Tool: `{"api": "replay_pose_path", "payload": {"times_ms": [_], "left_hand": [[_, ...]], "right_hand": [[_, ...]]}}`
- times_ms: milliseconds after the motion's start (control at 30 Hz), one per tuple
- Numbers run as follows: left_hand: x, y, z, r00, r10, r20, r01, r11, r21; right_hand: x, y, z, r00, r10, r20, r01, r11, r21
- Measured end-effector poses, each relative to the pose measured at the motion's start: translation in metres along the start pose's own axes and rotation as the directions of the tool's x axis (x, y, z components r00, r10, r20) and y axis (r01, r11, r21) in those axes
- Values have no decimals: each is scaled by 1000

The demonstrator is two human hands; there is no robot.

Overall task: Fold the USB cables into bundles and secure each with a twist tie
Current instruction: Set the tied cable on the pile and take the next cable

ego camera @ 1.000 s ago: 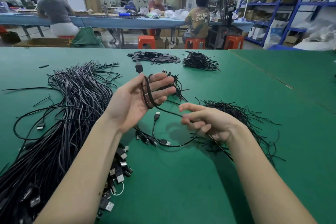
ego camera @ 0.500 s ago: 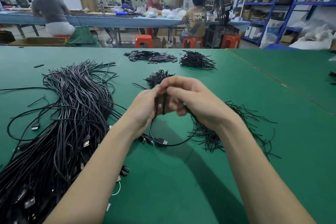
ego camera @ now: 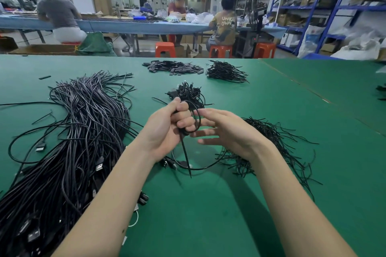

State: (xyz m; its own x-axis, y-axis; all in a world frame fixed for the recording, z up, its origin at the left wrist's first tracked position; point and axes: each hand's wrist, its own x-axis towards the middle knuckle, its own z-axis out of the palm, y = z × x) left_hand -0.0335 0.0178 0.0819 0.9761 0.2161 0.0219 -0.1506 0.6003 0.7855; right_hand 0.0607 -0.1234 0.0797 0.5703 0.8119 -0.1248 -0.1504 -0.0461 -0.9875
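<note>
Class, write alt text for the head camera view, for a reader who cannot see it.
Over a green table, the left hand grips a folded black USB cable bundle while the right hand hovers open beside it. A large heap of loose black cables lies left, thin black twist ties right.

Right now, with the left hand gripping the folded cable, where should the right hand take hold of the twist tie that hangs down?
Probably the twist tie is best pinched at its free lower stretch, coming in from the right. It hangs nearly straight down from the left hand, which grips the folded cable, so that end is unobstructed. The right hand hovers open beside it.
</note>
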Motion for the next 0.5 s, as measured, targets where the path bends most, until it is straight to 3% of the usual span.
{"api": "replay_pose_path", "payload": {"times_ms": [67,133,200,233,367,500], "left_hand": [[1,-4,-3,999,-36,8,35,998,53],[4,-10,-5,999,-32,-15,34,984,175],[5,-14,-6,999,-13,-39,23,963,267],[5,-15,-8,999,-20,-42,31,967,255],[6,-16,-15,997,-79,9,78,994,80],[8,-16,-12,1000,17,-13,-14,978,209]], "right_hand": [[0,1,0,999,12,48,-10,999,-33],[2,5,0,998,-12,-68,-5,970,-244],[4,11,3,972,-88,-220,-68,785,-615],[5,14,4,961,-117,-251,-93,719,-689],[2,16,11,991,-118,-69,82,917,-390],[5,15,14,979,-175,-109,138,948,-287]]}}
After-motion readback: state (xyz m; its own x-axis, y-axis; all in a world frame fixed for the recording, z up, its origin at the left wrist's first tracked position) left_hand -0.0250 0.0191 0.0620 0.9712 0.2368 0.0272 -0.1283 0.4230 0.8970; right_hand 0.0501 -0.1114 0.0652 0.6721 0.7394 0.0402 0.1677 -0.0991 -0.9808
